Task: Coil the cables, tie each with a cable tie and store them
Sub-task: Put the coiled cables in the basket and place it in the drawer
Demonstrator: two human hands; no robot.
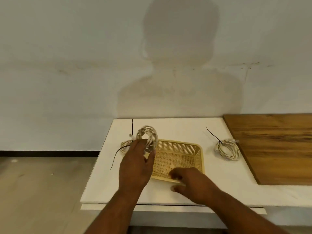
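Note:
My left hand [136, 164] grips a coiled white cable [148, 137] and holds it raised over the left end of a yellow mesh basket [197, 154]. A black cable tie sticks up from that coil. My right hand [187, 181] pinches the basket's near rim, thumb outside and fingers inside. Behind my left hand a second white coil [125, 145] lies on the white table, with a black tie end trailing toward the table's left edge. A third tied coil [228, 149] lies to the right of the basket, its black tie pointing up and left.
The white table [168, 195] stands against a pale wall, and its left edge drops to the floor. A wooden board [273, 146] covers the table's right side, close to the third coil. Two small pale bits lie on the basket's floor.

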